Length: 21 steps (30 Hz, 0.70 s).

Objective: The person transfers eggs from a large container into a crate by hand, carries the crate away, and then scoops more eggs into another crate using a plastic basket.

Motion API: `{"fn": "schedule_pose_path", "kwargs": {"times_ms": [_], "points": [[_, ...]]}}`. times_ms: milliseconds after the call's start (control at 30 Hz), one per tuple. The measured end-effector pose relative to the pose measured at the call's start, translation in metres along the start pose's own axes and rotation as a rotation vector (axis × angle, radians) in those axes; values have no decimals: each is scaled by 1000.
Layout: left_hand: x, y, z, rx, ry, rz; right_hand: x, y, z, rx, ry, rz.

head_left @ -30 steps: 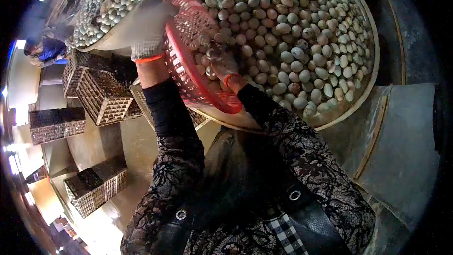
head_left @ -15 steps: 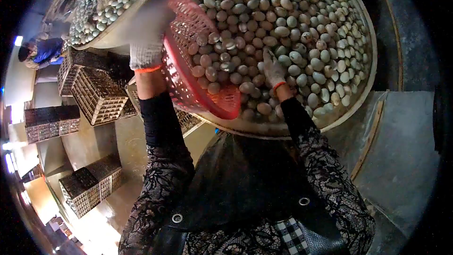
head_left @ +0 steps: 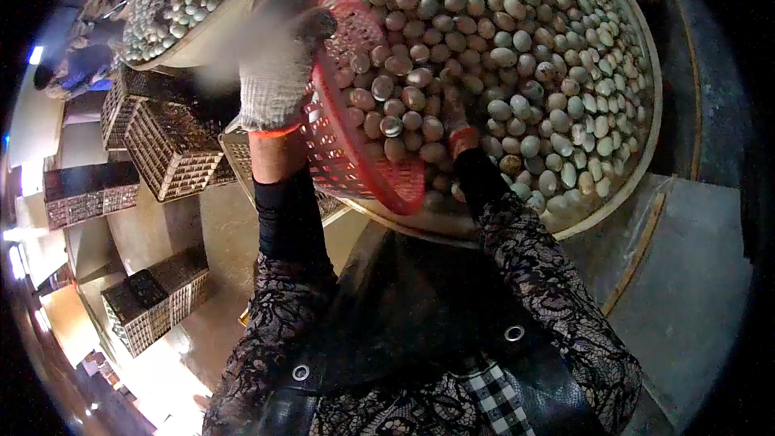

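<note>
My left hand (head_left: 278,85), in a white knit glove with an orange cuff, grips the upper rim of a red perforated plastic basket (head_left: 410,187). The basket lies tilted on its side, its mouth facing right, with several eggs inside. My right hand (head_left: 458,115), gloved too, reaches down among pale eggs (head_left: 549,73) just right of the basket's mouth. Its fingers are dark and hidden between the eggs, so whether they hold any does not show. Whitish and greenish eggs fill a large round tub (head_left: 655,105).
Another tub of eggs (head_left: 173,12) stands at the upper left, with a person in blue (head_left: 85,69) beside it. Slatted crates (head_left: 173,149) are stacked on the left, and more crates (head_left: 161,299) sit on the floor below. A dark apron (head_left: 395,315) covers my front.
My right hand has moved left and deeper into the eggs, toward the basket. The basket and my left hand have shifted slightly right in view. Eggs by the basket's mouth have moved.
</note>
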<state>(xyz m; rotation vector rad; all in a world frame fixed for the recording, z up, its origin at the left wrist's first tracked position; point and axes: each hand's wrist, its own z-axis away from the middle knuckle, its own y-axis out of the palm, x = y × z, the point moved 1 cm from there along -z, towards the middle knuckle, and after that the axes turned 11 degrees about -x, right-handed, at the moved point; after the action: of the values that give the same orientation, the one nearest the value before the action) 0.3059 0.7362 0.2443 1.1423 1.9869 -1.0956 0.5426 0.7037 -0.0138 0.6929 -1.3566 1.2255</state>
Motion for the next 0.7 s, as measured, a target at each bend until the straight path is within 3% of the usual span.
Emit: {"fn": "schedule_pose_path", "kwargs": {"times_ms": [100,133,233,400,467,500,567,633,700], "points": [[0,-2,1,23,364,-303,4,10,-1,37,-26,8],[-4,-2,1,28,245,-216,7,11,-1,50,-42,16],[1,-3,-1,52,221,-311,14,22,-1,93,-91,43],[9,-13,-12,195,401,-497,30,42,-2,168,-147,46],[11,-19,-15,263,81,-285,32,44,8,216,-134,16],[4,-21,-22,264,84,-291,33,42,15,253,-117,-15],[-11,-22,-37,591,-232,-139,37,31,37,345,-65,-104],[4,-33,-53,635,-309,-382,49,26,52,400,-43,-156],[14,-38,-58,810,-299,-364,69,28,58,406,-44,-168]]}}
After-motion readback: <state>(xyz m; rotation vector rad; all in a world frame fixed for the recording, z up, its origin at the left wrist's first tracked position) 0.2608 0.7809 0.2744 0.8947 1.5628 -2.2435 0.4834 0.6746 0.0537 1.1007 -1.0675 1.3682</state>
